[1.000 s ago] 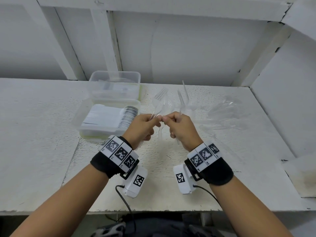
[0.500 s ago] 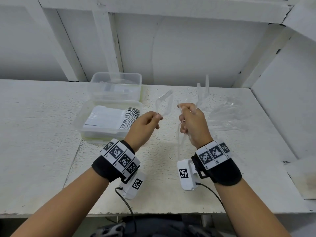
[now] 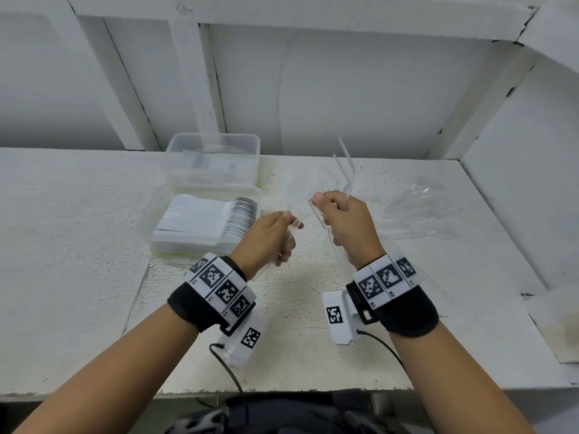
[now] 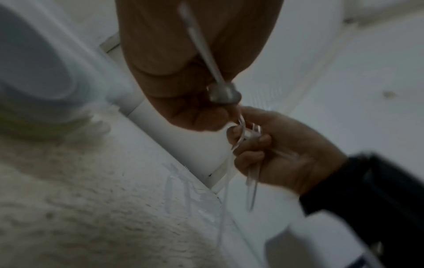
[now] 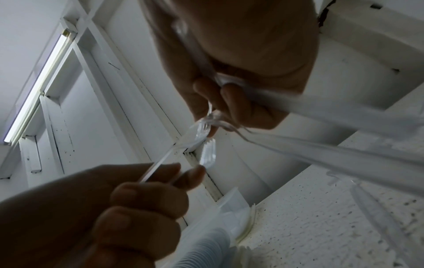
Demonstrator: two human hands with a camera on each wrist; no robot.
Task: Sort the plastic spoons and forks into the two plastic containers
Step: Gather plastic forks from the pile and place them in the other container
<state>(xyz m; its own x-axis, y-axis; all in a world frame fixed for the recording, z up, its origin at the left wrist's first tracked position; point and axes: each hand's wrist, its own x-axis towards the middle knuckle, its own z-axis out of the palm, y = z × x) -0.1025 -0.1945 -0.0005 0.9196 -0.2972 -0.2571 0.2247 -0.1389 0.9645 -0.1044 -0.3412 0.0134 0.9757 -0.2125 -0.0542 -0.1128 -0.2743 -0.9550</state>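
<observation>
White table (image 3: 78, 245), forks (image 3: 322, 195) in hands.

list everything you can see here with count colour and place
near container: one, clear plastic, left of the hands on the table, holds a packed row of white cutlery
far container: one, clear plastic, behind the near one by the wall, a few clear pieces inside
loose cutlery pile: count unclear, clear plastic, on the table right of the hands
held cutlery: several clear pieces, at least one a fork, exact count unclear
table: one, white, rough painted top
wall frame: white beams behind the table
wrist cameras: two, white, under the wrists
wristbands: two, black with square markers
left hand: grip on one clear piece
right hand: grip on a clear bunch
</observation>
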